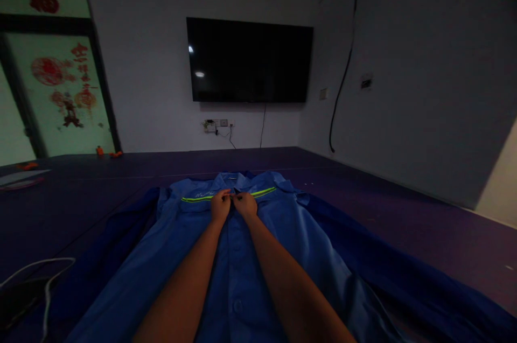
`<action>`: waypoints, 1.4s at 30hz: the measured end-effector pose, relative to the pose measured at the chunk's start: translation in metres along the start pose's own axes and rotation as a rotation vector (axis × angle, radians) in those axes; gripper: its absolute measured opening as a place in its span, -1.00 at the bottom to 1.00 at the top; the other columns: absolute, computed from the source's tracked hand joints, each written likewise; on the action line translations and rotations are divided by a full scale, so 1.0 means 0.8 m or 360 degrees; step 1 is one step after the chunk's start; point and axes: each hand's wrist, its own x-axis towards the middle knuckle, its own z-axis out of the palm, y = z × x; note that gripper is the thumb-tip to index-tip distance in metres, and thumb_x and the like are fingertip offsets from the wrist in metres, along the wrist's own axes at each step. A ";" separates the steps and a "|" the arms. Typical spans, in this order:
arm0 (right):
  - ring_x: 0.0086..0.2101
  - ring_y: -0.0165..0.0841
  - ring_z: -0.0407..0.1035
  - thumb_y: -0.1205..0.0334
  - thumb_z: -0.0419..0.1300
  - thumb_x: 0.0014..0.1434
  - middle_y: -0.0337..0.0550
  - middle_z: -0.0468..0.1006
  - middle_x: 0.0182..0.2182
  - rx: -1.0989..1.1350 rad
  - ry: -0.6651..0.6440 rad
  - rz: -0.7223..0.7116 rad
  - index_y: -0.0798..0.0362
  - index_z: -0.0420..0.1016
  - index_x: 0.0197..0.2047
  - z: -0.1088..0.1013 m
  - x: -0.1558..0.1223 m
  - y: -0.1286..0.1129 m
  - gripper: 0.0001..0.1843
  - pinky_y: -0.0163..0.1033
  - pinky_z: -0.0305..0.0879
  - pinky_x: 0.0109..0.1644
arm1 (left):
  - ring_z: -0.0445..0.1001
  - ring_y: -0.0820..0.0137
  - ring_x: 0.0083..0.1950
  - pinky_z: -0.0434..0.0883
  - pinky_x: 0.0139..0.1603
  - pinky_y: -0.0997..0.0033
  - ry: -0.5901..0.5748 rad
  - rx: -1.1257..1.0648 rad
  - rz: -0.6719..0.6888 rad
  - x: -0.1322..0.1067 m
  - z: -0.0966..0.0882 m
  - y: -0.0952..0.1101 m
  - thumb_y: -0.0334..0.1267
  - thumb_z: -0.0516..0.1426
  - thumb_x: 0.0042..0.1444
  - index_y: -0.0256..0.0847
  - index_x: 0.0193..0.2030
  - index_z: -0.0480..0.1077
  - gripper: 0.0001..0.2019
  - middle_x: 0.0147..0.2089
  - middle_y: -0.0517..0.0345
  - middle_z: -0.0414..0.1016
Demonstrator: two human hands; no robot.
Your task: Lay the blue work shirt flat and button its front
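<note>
A blue work jacket with a neon yellow-green chest stripe lies flat, front up, on a dark purple surface, collar pointing away from me. Both my arms reach over it. My left hand and my right hand meet at the jacket's front placket just below the collar, at the level of the stripe. The fingers of both hands are pinched together on the fabric edges there. Buttons run down the placket toward me.
A white cable and a dark object lie at the near left. Small orange items sit at the far left edge by a decorated window. A black television hangs on the far wall above a socket with cables.
</note>
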 end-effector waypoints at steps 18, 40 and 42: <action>-0.32 -0.34 0.42 0.02 0.09 0.02 -0.15 0.56 -0.42 -0.0009 -0.0023 0.0019 -0.02 0.55 -0.35 -0.003 -0.003 -0.004 -0.71 -0.40 0.19 -0.36 | 0.50 0.31 -0.23 0.41 -0.20 0.37 -0.0033 -0.0452 -0.0183 0.007 0.009 -0.017 -0.12 -0.08 0.13 -0.35 -0.13 0.38 -0.62 -0.25 -0.05 0.53; -0.33 -0.33 0.43 0.07 0.02 0.09 -0.06 0.55 -0.39 -0.0214 -0.0037 0.0049 0.06 0.53 -0.38 -0.003 -0.005 -0.007 -0.68 -0.38 0.20 -0.35 | 0.47 0.31 -0.18 0.38 -0.12 0.32 -0.0051 -0.0354 -0.0048 0.004 0.008 -0.007 -0.25 0.01 0.05 -0.30 -0.26 0.43 -0.77 -0.23 -0.02 0.51; -0.31 -0.31 0.42 0.08 0.01 0.10 -0.05 0.55 -0.37 -0.0232 -0.0032 0.0057 0.07 0.52 -0.35 -0.003 -0.005 -0.008 -0.68 -0.36 0.20 -0.33 | 0.47 0.32 -0.18 0.38 -0.12 0.33 -0.0058 -0.0327 -0.0033 0.004 0.008 -0.008 -0.26 0.01 0.05 -0.30 -0.26 0.43 -0.77 -0.23 -0.02 0.51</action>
